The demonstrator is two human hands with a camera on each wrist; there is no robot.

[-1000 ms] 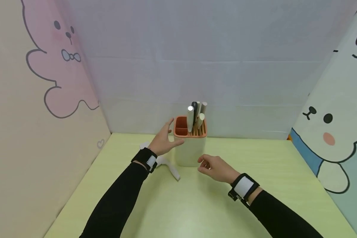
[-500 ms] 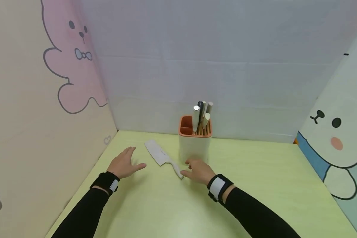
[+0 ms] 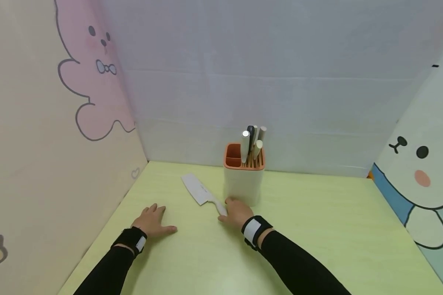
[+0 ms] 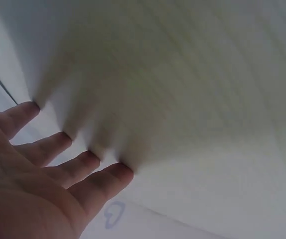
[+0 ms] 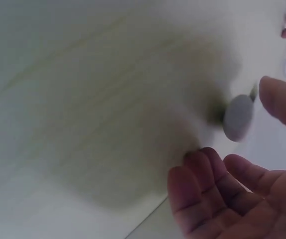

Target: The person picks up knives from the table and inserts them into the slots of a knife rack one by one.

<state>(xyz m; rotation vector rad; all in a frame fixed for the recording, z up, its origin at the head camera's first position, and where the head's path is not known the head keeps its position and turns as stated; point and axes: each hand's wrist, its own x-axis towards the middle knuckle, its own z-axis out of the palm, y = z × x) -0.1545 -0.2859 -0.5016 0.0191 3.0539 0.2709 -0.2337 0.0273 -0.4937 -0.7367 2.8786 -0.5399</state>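
Note:
A cleaver (image 3: 197, 189) with a pale blade and handle lies flat on the table, its handle pointing toward my right hand (image 3: 239, 213). In the right wrist view, the butt of the cleaver's handle (image 5: 238, 118) shows between my thumb and forefinger, with a gap on each side; the other fingers are slightly bent. My left hand (image 3: 151, 222) is spread on the table to the left of the cleaver, holding nothing. Its fingertips (image 4: 123, 172) touch or nearly touch the surface in the left wrist view.
Behind my right hand stands a white knife block (image 3: 243, 184) with an orange top, several handles sticking up from its slots. The pale green table (image 3: 317, 229) meets a back wall (image 3: 206, 102) and printed side walls.
My left hand has come away from the knife block, back and left to the table. My right hand has moved left and down to the cleaver's handle. The cleaver has not visibly moved.

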